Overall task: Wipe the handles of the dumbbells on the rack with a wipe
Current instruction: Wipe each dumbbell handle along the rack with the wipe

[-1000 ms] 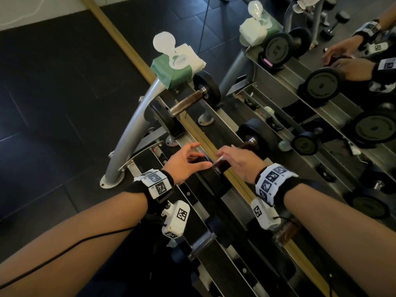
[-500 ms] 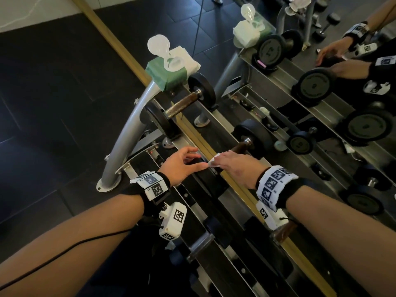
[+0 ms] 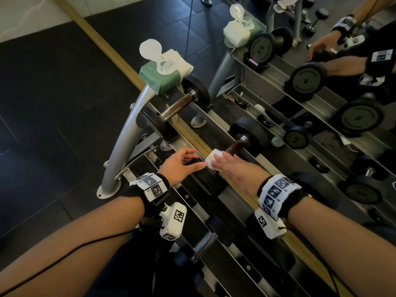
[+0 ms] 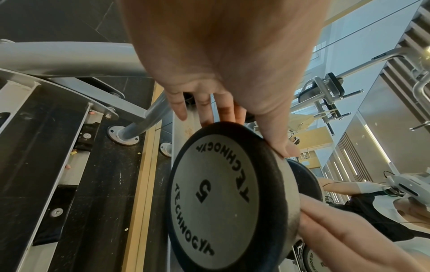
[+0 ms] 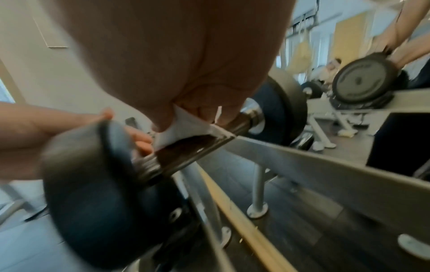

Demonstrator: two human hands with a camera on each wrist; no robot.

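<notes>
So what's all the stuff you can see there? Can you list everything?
Green pack of white wet wipes: one, lid open, on the rack's top end.
Black round-headed dumbbell with a brown handle: one, top rail, beside the pack.
Black dumbbell marked 5: one, grey end face, top rail, being wiped.
Folded white wipe: one, on that dumbbell's handle.
Silver metal dumbbell rack: one, on the dark floor.
Wall mirror: one, behind the rack, repeating everything.
Wrist cameras: two, white, with black-and-white tags.
Left hand: fingers resting on the dumbbell's near head.
Right hand: pinching the wipe around the handle.
</notes>
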